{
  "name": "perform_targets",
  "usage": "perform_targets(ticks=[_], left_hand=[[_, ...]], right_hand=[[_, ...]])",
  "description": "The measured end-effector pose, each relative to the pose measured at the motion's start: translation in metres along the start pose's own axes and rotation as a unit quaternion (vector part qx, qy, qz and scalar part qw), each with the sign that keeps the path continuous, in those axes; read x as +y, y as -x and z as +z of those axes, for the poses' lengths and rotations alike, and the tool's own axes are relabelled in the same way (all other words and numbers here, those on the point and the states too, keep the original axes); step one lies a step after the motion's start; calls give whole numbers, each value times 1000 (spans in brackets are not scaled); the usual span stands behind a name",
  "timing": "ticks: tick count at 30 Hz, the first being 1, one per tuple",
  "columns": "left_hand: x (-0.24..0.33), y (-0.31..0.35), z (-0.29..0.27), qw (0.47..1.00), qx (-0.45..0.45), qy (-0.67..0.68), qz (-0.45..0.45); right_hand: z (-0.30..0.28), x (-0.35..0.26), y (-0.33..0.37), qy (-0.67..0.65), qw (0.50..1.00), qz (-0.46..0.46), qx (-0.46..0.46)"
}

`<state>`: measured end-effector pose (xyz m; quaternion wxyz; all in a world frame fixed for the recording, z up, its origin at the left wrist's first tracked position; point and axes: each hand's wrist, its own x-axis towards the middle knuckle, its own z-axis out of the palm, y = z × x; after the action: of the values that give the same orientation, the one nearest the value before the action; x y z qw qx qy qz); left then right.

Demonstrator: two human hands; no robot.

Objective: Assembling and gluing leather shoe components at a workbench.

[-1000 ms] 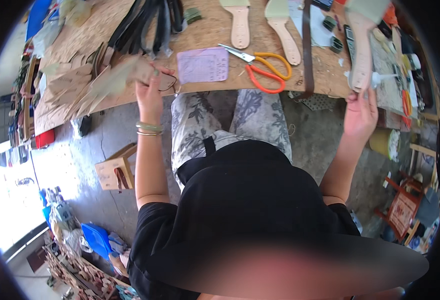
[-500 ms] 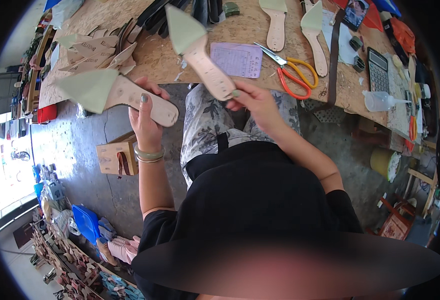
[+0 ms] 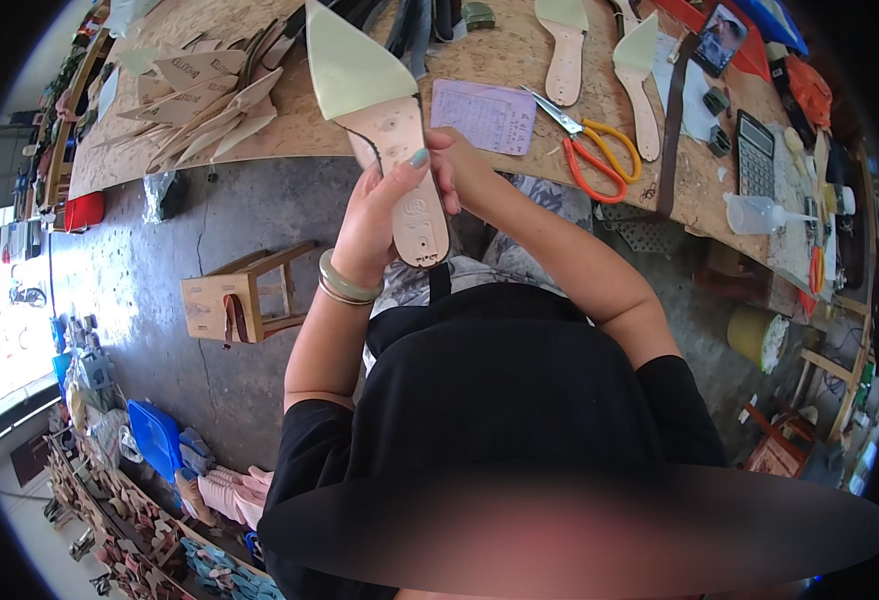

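Note:
My left hand (image 3: 372, 225) is closed around a pointed shoe insole (image 3: 362, 65), thumb across its upper face. The insole has a pale green toe, pointing away from me, and a beige heel end toward my lap. Under its left edge shows part of a second beige insole (image 3: 361, 147); the rest of that one is hidden. My right hand (image 3: 448, 165) grips the pair at the right edge, its fingers partly behind them. Two similar insoles, a left one (image 3: 565, 65) and a right one (image 3: 640, 95), lie on the workbench (image 3: 290, 135).
Stacked insole pieces (image 3: 205, 90) cover the bench's left part. Orange-and-yellow-handled scissors (image 3: 590, 150), a purple printed slip (image 3: 483, 115), a dark strap (image 3: 674, 130), a calculator (image 3: 756, 155) and a squeeze bottle (image 3: 755, 214) lie to the right. A wooden stool (image 3: 222, 308) stands at floor level.
Both hands have come together in front of me. The two insoles, held apart before, now lie one over the other, toes pointing away.

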<state>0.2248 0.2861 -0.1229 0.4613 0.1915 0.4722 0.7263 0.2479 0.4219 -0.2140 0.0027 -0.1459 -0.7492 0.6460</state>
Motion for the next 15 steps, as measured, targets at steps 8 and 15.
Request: perform_targets(ticks=[8,15], left_hand=[[-13,-16,13,997,-25,-27,-61],[-42,-39,47,985,-79,-101,-116]], right_hand=[[-48,-19,31,-221,971,-21,87],[-64,-13,101,-331,936,58,104]])
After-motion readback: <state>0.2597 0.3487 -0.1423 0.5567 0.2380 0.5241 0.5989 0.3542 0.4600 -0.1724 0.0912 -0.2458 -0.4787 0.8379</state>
